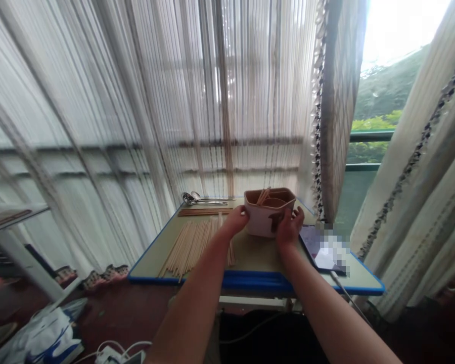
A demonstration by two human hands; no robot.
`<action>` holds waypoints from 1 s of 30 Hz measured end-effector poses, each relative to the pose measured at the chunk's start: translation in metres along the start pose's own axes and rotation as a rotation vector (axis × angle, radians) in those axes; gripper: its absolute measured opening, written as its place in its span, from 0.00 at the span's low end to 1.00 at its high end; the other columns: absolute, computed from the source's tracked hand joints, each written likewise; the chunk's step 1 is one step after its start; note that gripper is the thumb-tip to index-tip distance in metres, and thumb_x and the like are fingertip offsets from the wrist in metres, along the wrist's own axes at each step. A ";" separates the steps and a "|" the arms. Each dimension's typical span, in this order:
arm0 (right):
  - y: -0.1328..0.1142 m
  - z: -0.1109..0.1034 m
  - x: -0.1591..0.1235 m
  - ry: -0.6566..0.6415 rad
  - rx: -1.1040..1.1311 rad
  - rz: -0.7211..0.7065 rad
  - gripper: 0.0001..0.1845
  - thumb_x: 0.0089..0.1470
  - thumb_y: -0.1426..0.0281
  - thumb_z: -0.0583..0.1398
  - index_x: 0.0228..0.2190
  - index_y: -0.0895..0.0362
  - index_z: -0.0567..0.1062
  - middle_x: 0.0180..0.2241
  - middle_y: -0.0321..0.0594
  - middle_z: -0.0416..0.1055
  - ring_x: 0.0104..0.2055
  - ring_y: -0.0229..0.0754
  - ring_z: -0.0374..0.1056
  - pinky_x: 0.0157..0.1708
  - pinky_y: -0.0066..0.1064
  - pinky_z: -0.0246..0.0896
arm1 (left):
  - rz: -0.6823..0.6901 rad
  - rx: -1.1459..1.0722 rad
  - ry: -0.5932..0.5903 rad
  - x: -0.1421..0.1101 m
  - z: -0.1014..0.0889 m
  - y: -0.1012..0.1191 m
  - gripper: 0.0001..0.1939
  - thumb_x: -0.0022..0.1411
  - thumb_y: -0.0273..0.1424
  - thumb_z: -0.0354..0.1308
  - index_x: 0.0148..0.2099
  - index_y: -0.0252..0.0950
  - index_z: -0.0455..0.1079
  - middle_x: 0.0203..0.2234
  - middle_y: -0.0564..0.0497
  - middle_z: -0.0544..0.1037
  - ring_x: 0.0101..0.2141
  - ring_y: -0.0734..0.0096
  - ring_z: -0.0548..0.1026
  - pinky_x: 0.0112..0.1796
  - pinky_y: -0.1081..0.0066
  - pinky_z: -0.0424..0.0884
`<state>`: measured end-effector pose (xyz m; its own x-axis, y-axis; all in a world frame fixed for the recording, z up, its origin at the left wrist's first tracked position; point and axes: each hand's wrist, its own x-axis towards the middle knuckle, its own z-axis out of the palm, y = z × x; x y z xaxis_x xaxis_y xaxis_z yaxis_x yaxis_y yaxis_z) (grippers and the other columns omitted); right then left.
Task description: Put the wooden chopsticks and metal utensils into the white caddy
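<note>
A white utensil holder [261, 218] with a brown inside stands on a small blue-edged table [250, 280]. A few chopsticks [264, 195] stick out of its back left compartment. My left hand [235, 221] grips the holder's left side. My right hand [288, 226] grips its right front side, fingers curled round it. Many loose wooden chopsticks [191, 245] lie in a fan on the table to the left of my left arm. A darker bundle of chopsticks [203, 212] lies crosswise behind them.
Two metal spoons [197, 198] lie at the table's back left. A tablet or phone [320, 247] with a cable rests at the right. Sheer curtains hang close behind the table. Shelves, bags and cables sit low on the left floor.
</note>
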<state>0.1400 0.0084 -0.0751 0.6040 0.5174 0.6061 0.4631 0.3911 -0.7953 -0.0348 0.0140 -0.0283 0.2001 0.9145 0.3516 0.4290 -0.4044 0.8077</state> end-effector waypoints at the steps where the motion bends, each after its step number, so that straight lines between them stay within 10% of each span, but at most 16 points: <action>1: 0.001 0.000 0.001 0.049 -0.006 0.010 0.29 0.57 0.55 0.43 0.55 0.59 0.54 0.50 0.54 0.58 0.51 0.51 0.57 0.50 0.47 0.51 | -0.004 0.052 0.001 0.000 0.000 0.004 0.18 0.53 0.24 0.53 0.48 0.30 0.69 0.44 0.42 0.75 0.44 0.63 0.72 0.46 0.65 0.67; 9: -0.009 0.000 -0.009 0.115 -0.177 -0.331 0.19 0.56 0.63 0.50 0.45 0.61 0.65 0.42 0.54 0.64 0.47 0.53 0.58 0.48 0.50 0.51 | -0.057 0.519 -0.021 -0.021 -0.033 0.019 0.20 0.54 0.30 0.53 0.50 0.33 0.68 0.44 0.43 0.75 0.45 0.63 0.72 0.46 0.68 0.66; 20: -0.045 -0.004 -0.043 -0.471 -0.246 -1.117 0.07 0.51 0.70 0.55 0.35 0.58 0.69 0.39 0.47 0.66 0.44 0.47 0.59 0.46 0.38 0.55 | -0.641 1.056 0.355 -0.142 -0.133 -0.008 0.17 0.59 0.33 0.46 0.45 0.31 0.71 0.43 0.36 0.73 0.46 0.53 0.71 0.42 0.62 0.68; 30: -0.044 -0.006 -0.048 -0.495 -0.304 -1.142 0.12 0.52 0.69 0.54 0.38 0.60 0.69 0.39 0.49 0.67 0.44 0.48 0.60 0.44 0.39 0.56 | -0.773 0.915 0.213 -0.170 -0.147 -0.027 0.15 0.58 0.30 0.47 0.43 0.34 0.72 0.43 0.38 0.76 0.44 0.58 0.74 0.40 0.65 0.68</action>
<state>0.0946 -0.0378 -0.0688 -0.5065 0.2572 0.8229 0.7254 0.6431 0.2455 -0.2096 -0.1289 -0.0407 -0.4947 0.8666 0.0654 0.8514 0.4682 0.2364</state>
